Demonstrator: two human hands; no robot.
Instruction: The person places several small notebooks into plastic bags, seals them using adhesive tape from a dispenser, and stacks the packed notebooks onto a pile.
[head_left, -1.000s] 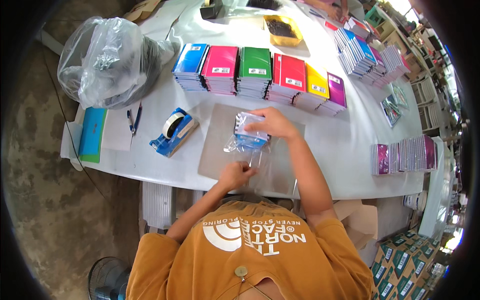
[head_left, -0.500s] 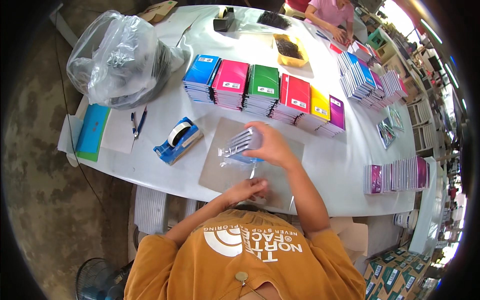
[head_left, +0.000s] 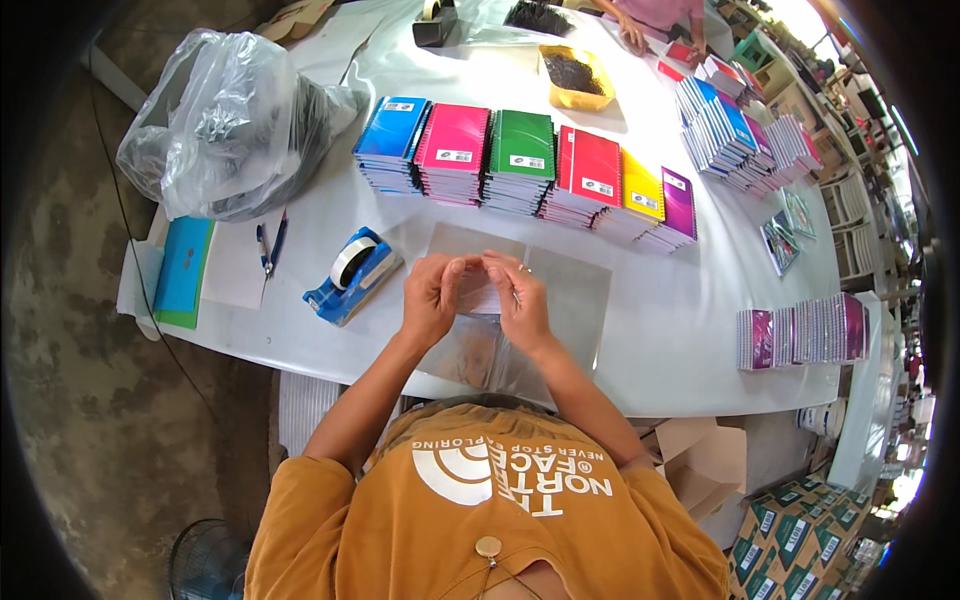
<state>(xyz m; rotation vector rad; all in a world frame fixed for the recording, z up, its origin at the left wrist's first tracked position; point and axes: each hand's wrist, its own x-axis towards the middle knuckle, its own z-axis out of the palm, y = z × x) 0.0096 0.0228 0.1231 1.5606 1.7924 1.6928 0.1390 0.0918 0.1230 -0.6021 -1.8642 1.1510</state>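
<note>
Both my hands meet over the grey board (head_left: 575, 285) at the near edge of the table. My left hand (head_left: 432, 298) has its fingers curled and pinched on a clear plastic bag (head_left: 462, 350), whose shiny film hangs down toward me. Opposite it, my right hand (head_left: 520, 305), with a ring on one finger, is closed on the bag's other side. Between them shows a pale, pinkish patch of the bag's contents, mostly hidden by my fingers. A blue tape dispenser (head_left: 360, 280) stands left of the board. Beyond the board are spiral notebook stacks: blue (head_left: 390, 130), pink (head_left: 455, 140), green (head_left: 522, 145), red (head_left: 590, 170), yellow (head_left: 640, 188), purple (head_left: 677, 205).
A big clear bag (head_left: 235, 130) fills the far left, above pens (head_left: 271, 245) and blue folders (head_left: 185, 260). More notebooks (head_left: 725, 130) and a purple notebook row (head_left: 805, 335) lie right. At the back are a yellow tray (head_left: 575, 78), a black tape dispenser (head_left: 435, 28) and a co-worker's hand (head_left: 632, 38).
My right hand has lowered the bagged spiral notebooks from its raised hold. My left hand has moved up and away from my body to meet it, and both now grip the bag.
</note>
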